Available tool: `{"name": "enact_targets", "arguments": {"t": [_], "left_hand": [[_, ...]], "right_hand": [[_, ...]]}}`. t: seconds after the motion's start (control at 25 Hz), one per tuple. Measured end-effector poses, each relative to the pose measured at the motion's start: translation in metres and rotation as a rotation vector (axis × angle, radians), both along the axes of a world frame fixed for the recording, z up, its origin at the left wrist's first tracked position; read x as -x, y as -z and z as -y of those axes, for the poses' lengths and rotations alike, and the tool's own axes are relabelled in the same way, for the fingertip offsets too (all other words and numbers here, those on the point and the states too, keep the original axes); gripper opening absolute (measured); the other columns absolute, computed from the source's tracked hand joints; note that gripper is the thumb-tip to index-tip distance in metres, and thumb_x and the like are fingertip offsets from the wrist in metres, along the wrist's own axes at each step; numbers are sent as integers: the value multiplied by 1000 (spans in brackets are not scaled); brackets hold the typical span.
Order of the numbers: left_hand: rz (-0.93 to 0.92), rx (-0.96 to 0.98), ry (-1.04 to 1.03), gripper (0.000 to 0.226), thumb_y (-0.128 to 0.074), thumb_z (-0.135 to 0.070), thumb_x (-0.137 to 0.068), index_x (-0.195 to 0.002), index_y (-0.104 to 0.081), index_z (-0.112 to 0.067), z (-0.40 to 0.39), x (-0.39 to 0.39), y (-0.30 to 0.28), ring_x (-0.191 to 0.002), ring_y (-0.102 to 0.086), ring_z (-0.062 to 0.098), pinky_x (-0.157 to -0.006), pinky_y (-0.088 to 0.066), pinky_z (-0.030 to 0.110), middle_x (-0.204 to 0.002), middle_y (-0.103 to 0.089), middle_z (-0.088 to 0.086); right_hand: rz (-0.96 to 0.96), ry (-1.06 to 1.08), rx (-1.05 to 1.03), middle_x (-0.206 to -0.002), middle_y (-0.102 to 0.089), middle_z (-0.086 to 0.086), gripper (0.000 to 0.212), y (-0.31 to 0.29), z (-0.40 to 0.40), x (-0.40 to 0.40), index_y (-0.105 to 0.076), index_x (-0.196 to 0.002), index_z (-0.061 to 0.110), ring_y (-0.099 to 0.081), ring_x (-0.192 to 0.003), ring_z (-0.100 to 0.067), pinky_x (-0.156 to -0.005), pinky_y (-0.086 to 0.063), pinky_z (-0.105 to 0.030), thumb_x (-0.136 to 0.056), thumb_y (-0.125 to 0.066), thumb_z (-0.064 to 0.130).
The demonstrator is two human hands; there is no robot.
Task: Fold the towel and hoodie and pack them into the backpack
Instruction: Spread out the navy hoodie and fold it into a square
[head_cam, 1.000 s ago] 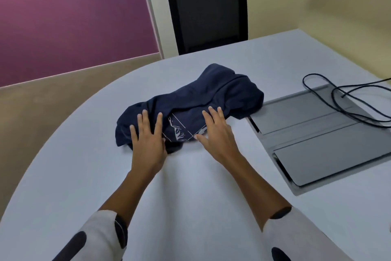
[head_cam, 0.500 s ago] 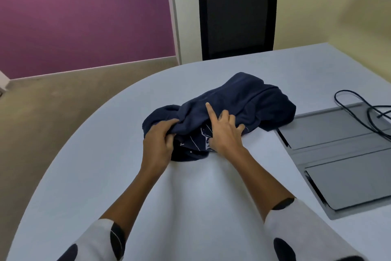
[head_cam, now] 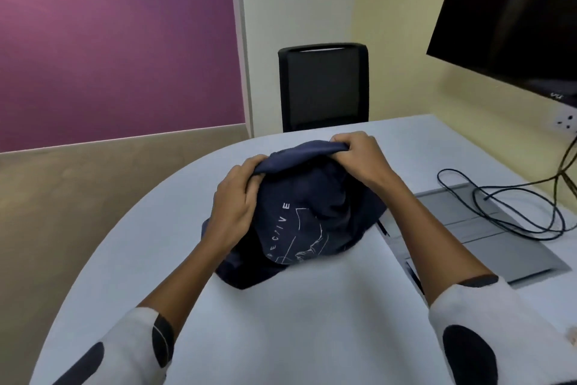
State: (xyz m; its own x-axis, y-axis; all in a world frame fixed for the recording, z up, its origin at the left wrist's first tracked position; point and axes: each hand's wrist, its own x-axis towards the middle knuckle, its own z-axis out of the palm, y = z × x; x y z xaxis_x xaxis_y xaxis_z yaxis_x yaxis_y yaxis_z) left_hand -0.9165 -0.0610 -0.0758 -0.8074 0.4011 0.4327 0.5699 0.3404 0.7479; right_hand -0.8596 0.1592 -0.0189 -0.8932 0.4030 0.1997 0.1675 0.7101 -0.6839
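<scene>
I see my left hand (head_cam: 235, 197) and right hand (head_cam: 359, 157) both squeezed tight on the blue hoodie (head_cam: 306, 222), chair (head_cam: 323, 88) at 12 o'clock.

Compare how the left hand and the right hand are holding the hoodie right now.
The left hand grips the hoodie lower and nearer the person; the right hand grips higher and farther away. The left hand's fingers curl in from the garment's left side; the right hand pinches the top edge from above. Both are shut on the same bunched navy edge, lifting it off the table.
</scene>
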Motion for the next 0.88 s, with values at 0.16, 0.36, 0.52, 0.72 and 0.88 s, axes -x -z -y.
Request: {"name": "enact_targets", "arguments": {"t": [0.16,0.36,0.52,0.72,0.88], "left_hand": [[-44,248,120,56,-75,-45,-75,-124,-55,-31,4,-13,-40,-98,-52,14,-82,-37,26,-102,-55,-4],[40,394,-77,28,-68,-4,-73,-94,-55,-18,-11,-62,-80,-84,-50,26,-70,-35,30,-96,-48,3],[176,753,-154,24,-52,1,-75,-75,-46,-22,1,-110,-69,-81,-52,32,-65,-37,32,-87,-56,9],[128,550,-423,35,-46,7,-71,-88,-69,-13,40,-133,-78,-77,-59,39,-63,-45,37,-71,-59,15],[-25,414,-451,45,-41,8,-70,-97,-72,-12,32,-142,-106,-85,-60,42,-70,-45,38,-77,-63,19]], "right_hand": [[-146,11,-35,-65,-65,-2,21,-64,-11,-52,-65,-63,25,-59,-68,-12,-61,-48,-26,-76,-58,11],[-297,60,-121,-53,-58,15,21,-108,-18,-108,-61,-58,33,-58,-69,-15,-63,-46,-30,-66,-49,18],[-471,159,-89,-43,-48,20,21,-147,-33,-155,-52,-48,30,-42,-55,-5,-52,-33,-26,-65,-49,18],[-299,168,-179,-67,-61,11,20,-139,-65,-209,-74,-84,36,-59,-83,-22,-66,-45,-32,-78,-57,29],[-64,268,-52,-62,-55,-4,24,-106,-74,-234,-66,-65,14,-53,-70,-26,-55,-35,-30,-80,-70,32]]}}
